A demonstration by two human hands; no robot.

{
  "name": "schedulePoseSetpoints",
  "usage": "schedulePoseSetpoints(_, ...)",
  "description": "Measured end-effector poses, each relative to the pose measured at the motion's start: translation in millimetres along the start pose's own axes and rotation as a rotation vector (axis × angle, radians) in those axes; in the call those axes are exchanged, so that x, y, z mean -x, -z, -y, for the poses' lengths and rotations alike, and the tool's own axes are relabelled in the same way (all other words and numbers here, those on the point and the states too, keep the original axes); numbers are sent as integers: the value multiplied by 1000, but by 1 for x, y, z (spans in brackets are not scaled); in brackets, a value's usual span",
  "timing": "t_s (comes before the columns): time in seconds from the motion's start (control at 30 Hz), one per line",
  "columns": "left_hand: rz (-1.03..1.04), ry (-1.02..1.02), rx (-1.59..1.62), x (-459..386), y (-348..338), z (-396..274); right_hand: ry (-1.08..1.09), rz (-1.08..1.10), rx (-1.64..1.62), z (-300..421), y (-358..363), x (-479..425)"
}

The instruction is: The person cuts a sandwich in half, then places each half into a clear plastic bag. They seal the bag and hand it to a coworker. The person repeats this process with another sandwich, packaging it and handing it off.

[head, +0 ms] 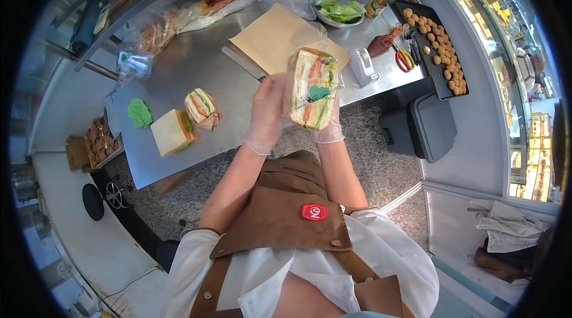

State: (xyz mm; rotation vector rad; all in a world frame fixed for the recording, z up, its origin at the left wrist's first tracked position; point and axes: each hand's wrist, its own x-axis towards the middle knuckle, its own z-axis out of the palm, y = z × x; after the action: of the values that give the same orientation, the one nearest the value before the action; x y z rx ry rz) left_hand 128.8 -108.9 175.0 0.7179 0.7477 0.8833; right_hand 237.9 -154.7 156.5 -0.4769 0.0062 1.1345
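A layered sandwich in a clear plastic bag [311, 90] is held up in front of me, its cut fillings facing the camera. My left hand [267, 110], in a clear glove, grips the bag's left side. On the other side my right hand [331, 123], also gloved, supports it from behind and below; the sandwich hides most of its fingers. Brown paper [263, 41] lies on the steel worktable [214, 59] beyond the bag. A knife [242, 63] rests along the paper's left edge. To the left sit an uncut sandwich [171, 132] and a half sandwich in brown paper [201, 108].
A lettuce leaf [140, 113] lies at the table's left. Farther back are bagged bread [154, 34] and a bowl of lettuce [339, 7]. At right stand a tape dispenser [364, 68], scissors [405, 60], a tray of round baked balls [440, 50] and a grey bin [420, 123].
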Motion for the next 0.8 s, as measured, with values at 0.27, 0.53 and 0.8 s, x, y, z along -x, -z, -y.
schedulePoseSetpoints(0.27, -180, -703, -1033, -3, 2, -3, -26, 38, -45, 8, -6, 3)
schedulePoseSetpoints(0.53, 80, 263, 36, 8, 5, -10, 222, -189, 424, 1, 0, -9)
schedulePoseSetpoints(0.8, 211, 382, 471, -1, 7, 9, 550, -280, 1036, 8, 21, -32)
